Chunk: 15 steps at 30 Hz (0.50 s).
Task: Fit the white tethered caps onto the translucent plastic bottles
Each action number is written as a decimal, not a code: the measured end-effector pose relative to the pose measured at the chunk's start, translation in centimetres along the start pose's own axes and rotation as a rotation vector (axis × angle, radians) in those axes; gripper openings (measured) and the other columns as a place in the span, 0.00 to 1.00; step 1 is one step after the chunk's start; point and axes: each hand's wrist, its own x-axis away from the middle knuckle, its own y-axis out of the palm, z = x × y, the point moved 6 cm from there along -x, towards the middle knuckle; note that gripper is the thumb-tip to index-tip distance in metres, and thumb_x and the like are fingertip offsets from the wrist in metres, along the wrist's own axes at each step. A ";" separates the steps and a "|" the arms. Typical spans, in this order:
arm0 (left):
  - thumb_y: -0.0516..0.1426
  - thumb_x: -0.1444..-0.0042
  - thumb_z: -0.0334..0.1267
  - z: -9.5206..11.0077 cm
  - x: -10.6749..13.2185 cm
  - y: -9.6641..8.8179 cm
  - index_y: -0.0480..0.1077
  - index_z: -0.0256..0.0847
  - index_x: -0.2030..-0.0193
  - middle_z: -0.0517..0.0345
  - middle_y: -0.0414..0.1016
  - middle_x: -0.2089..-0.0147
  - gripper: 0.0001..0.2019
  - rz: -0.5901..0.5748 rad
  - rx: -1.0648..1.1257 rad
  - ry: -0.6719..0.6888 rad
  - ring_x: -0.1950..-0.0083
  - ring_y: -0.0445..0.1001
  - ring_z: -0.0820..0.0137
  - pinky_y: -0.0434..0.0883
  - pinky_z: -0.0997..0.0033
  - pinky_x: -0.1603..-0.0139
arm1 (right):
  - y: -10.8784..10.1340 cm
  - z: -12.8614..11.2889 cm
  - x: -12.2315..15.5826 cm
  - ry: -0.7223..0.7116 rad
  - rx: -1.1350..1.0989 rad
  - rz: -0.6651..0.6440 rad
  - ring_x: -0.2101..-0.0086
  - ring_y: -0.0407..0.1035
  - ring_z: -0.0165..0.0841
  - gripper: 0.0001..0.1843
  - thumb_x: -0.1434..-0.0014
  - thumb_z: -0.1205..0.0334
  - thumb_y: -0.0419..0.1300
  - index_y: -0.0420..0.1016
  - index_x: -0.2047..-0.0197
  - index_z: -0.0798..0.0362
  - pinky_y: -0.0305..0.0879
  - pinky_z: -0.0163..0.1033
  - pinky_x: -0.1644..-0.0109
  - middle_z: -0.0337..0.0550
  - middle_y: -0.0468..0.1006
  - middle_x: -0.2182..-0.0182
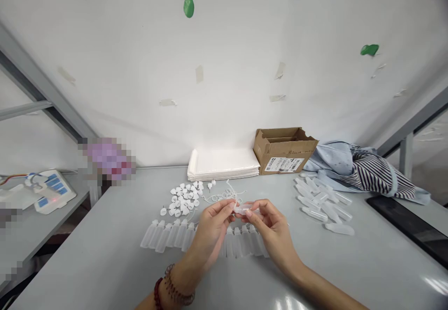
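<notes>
Above the grey table, my right hand [271,221] pinches a small translucent plastic bottle [245,208] that lies nearly level. My left hand [217,219] closes thumb and fingers at the bottle's neck end, pinching white string [229,193] that trails behind onto the table. Whether the string is looped round the neck is hidden by my fingers. Below both hands runs a row of similar bottles [175,234], partly covered by my left hand and wrist. Small white caps [184,198] lie in a loose pile beyond my left hand.
More translucent bottles [324,200] are heaped at the right. White padded envelopes [224,164] are stacked by the wall beside an open cardboard box [285,151]. Striped and blue cloth [371,167] and a black flat device [409,228] lie at the far right.
</notes>
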 end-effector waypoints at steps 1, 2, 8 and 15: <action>0.61 0.50 0.43 0.1 0.1 0.0 0.75 0.38 0.70 0.57 0.73 0.70 0.10 0.009 -0.068 0.026 0.66 0.69 0.70 0.68 0.69 0.58 | 0.0 0.0 0.0 0.007 -0.023 -0.005 0.67 0.73 0.34 0.12 0.49 0.53 0.67 0.70 0.69 0.50 0.70 0.43 0.57 0.39 0.78 0.67; 0.60 0.48 0.44 0.3 0.3 -0.1 0.75 0.38 0.70 0.57 0.73 0.70 0.10 0.025 -0.160 0.068 0.65 0.69 0.69 0.68 0.69 0.59 | 0.1 0.1 0.0 0.020 -0.050 -0.012 0.66 0.73 0.34 0.12 0.49 0.53 0.67 0.70 0.70 0.50 0.70 0.42 0.57 0.39 0.78 0.67; 0.52 0.39 0.41 1.6 1.5 -0.1 0.76 0.41 0.67 0.55 0.74 0.61 0.12 0.097 -0.594 0.412 0.56 0.71 0.65 0.67 0.70 0.56 | 0.1 0.7 -0.1 0.130 -0.174 -0.012 0.65 0.73 0.33 0.13 0.51 0.55 0.69 0.69 0.72 0.50 0.69 0.40 0.56 0.37 0.79 0.69; 0.51 0.37 0.39 2.0 1.7 0.4 0.76 0.40 0.67 0.54 0.74 0.62 0.14 0.078 -0.678 0.509 0.59 0.72 0.66 0.69 0.71 0.59 | 0.2 1.2 0.5 0.213 -0.159 -0.057 0.64 0.75 0.35 0.16 0.49 0.54 0.68 0.66 0.66 0.50 0.67 0.38 0.58 0.40 0.81 0.70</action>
